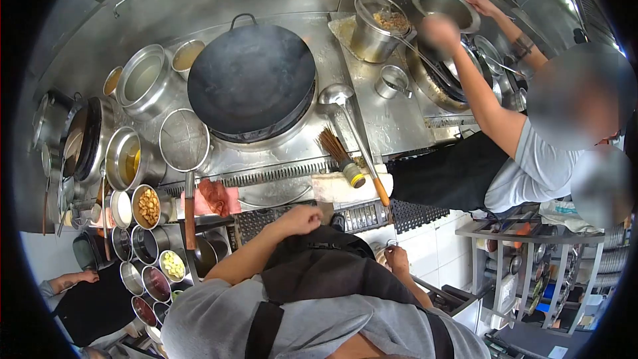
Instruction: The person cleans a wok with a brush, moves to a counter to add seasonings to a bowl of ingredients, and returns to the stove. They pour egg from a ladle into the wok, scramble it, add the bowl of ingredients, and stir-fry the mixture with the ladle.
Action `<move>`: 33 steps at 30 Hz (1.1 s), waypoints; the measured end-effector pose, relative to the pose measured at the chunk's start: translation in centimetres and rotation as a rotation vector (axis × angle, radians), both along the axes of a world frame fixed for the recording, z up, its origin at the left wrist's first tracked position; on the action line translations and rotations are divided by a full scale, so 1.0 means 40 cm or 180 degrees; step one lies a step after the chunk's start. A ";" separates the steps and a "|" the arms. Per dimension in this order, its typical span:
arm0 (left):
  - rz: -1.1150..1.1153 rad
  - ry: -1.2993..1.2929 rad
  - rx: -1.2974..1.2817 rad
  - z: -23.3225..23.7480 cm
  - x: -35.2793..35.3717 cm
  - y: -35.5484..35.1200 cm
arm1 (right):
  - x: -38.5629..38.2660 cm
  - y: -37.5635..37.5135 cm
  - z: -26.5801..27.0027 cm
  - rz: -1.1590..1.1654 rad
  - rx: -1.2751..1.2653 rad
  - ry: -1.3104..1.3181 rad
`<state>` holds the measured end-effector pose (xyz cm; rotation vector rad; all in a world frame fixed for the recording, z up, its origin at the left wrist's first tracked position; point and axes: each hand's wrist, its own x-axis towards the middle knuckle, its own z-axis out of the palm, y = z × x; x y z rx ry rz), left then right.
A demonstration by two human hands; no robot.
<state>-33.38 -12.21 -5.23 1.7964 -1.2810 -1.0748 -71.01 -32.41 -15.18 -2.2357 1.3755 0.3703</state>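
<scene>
My left hand [300, 220] is held at waist height in front of my apron, its fingers curled in, with nothing visible in it. Nearest to it are a white folded cloth [325, 188] and the stove's front edge. Low at my right side, my right hand [397, 259] has its fingers closed by a small pale round thing, partly hidden, whose kind I cannot make out. A smoking black wok [252, 80] sits on the burner ahead. Right of it lie a long-handled ladle [355, 133] and a bamboo wok brush [339, 156].
A wire strainer [184, 143] lies left of the wok, near a red cloth [214, 197]. Several ingredient containers, one with browned pieces [147, 207], stand at left. A co-worker [531, 153] handles a metal pot [445, 6] at right. Another person's hand [86, 276] shows at lower left.
</scene>
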 end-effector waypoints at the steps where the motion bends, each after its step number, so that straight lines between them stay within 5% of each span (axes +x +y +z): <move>1: 0.0008 0.0029 0.0009 -0.029 -0.007 -0.002 | 0.007 -0.017 -0.003 -0.0147 0.0148 0.0126; 3: -0.0382 -0.0079 0.0673 -0.066 -0.032 -0.004 | 0.044 -0.043 0.024 -0.0352 0.0163 0.0431; 8: 0.0234 -0.0515 0.0735 -0.106 0.006 -0.034 | 0.109 -0.070 0.123 -0.0434 0.0391 -0.0183; 12: 0.0146 -0.0364 0.1003 -0.086 0.043 -0.047 | 0.057 -0.091 0.059 -0.0266 0.0290 -0.0439; 17: -0.1059 -0.0477 0.1818 -0.155 0.002 -0.020 | 0.056 -0.044 0.110 -0.0530 0.0549 -0.0222; 19: -0.0679 -0.0455 0.1695 -0.202 -0.016 -0.008 | 0.039 -0.034 0.127 0.0003 0.0386 -0.0097; 20: -0.0325 -0.0425 0.1555 -0.225 -0.028 -0.004 | 0.084 -0.016 0.186 -0.0645 0.0652 0.0022; 24: 0.0576 -0.0759 0.1081 -0.293 -0.072 -0.001 | 0.078 -0.011 0.201 -0.0654 0.0596 0.0064; 33: -0.0239 -0.0594 0.1593 -0.403 -0.081 -0.100 | 0.021 0.020 0.213 -0.0439 0.0307 0.0072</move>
